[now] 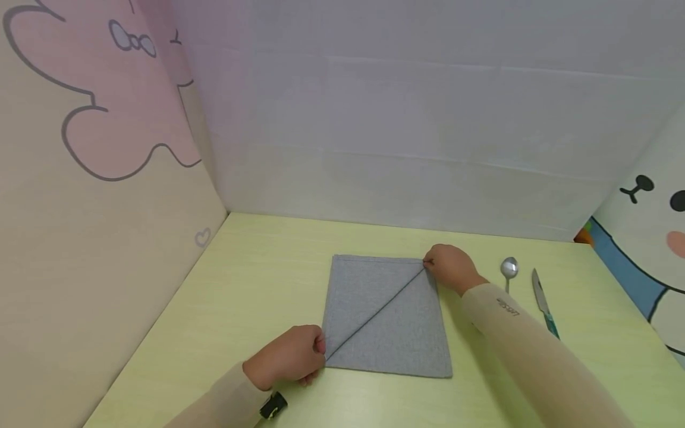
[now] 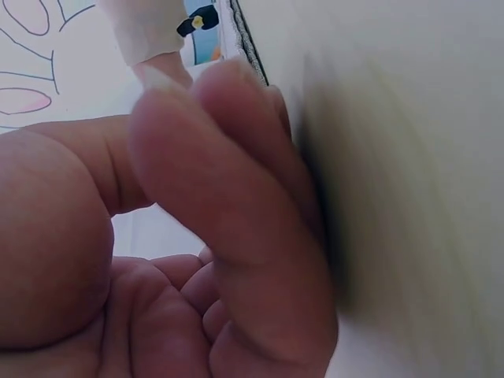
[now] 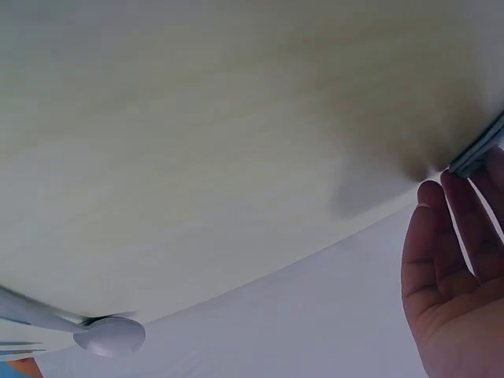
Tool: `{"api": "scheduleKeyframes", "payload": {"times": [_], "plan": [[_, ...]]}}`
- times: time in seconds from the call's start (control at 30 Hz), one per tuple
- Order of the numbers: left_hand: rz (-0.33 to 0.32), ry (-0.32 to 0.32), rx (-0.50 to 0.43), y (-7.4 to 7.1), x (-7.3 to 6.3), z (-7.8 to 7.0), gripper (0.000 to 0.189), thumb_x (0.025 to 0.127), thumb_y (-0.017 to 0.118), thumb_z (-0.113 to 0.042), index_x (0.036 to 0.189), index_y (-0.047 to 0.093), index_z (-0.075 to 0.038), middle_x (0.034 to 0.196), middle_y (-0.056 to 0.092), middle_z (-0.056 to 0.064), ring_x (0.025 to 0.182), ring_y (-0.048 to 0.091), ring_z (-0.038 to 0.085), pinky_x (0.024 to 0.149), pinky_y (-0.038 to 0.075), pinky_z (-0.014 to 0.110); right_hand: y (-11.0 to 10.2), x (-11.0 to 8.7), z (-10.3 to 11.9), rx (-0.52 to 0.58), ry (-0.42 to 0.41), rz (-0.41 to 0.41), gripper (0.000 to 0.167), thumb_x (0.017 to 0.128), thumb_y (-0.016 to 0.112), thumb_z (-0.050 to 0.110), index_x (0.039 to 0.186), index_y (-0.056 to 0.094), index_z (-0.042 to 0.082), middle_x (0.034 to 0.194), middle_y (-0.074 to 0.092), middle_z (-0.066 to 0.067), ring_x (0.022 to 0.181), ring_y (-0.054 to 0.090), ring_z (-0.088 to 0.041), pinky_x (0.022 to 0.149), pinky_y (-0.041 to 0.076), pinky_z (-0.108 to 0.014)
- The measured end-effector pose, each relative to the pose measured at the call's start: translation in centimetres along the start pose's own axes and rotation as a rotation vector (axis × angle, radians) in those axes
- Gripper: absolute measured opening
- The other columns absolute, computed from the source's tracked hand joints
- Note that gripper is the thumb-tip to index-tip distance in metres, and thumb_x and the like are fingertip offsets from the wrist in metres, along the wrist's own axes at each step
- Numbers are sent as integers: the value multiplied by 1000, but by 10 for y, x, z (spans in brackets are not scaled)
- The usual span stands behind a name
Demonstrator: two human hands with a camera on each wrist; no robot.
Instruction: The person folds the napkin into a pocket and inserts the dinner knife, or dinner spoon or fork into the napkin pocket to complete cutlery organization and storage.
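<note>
A grey cloth napkin [image 1: 385, 318] lies flat on the yellow-green table [image 1: 251, 285], with a diagonal fold line running from its near left corner to its far right corner. My left hand [image 1: 291, 359] pinches the near left corner. My right hand [image 1: 449, 267] pinches the far right corner. In the left wrist view my curled fingers [image 2: 236, 205] fill the picture, and a dark cloth edge [image 2: 248, 39] shows at the top. In the right wrist view my fingertips [image 3: 453, 236] touch the napkin's edge [image 3: 480, 150].
A metal spoon [image 1: 508, 270] and a knife [image 1: 543, 303] with a green handle lie to the right of the napkin; the spoon [image 3: 110, 335] also shows in the right wrist view. Cartoon-printed panels [image 1: 96, 178] wall in the table on the left, back and right.
</note>
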State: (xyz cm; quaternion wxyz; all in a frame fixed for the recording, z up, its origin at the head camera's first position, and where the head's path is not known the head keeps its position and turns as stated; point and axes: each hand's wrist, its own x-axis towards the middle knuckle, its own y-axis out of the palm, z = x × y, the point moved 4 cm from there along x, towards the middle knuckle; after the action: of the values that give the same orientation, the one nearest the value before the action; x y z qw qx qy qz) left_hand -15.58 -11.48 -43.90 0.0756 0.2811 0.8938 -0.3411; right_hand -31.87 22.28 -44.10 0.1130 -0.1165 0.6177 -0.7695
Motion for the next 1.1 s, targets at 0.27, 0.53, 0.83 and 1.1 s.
{"api": "scheduleKeyframes", "payload": {"times": [0.27,0.53,0.83,1.1], "plan": [[56,-14,8,-2,6,4,10,88,59,1,83,57,-8,60,61,2,51,54,15,51,44,29,-1,-9,8,-80,-30,-48,16,98,65,5,110,75,1,105,71,-14,97,68,-34,80,56,-49],[107,-16,113,-19,19,-2,20,93,69,-16,77,60,-10,64,62,1,54,54,14,54,43,30,6,-42,79,-134,-265,-80,20,91,70,8,110,70,1,104,67,-10,96,65,-32,84,54,-49],[-9,-59,280,-69,97,1,20,101,66,-29,100,65,-9,82,65,2,68,57,15,63,47,33,20,-84,173,-134,-546,19,20,99,66,21,116,70,11,107,64,1,100,62,-18,89,53,-38],[-133,-23,251,-91,160,2,43,104,62,-30,138,57,-4,124,62,10,100,62,23,84,53,40,28,-95,214,-219,-668,35,14,99,67,26,106,72,15,93,57,6,83,52,-10,80,48,-27]]}}
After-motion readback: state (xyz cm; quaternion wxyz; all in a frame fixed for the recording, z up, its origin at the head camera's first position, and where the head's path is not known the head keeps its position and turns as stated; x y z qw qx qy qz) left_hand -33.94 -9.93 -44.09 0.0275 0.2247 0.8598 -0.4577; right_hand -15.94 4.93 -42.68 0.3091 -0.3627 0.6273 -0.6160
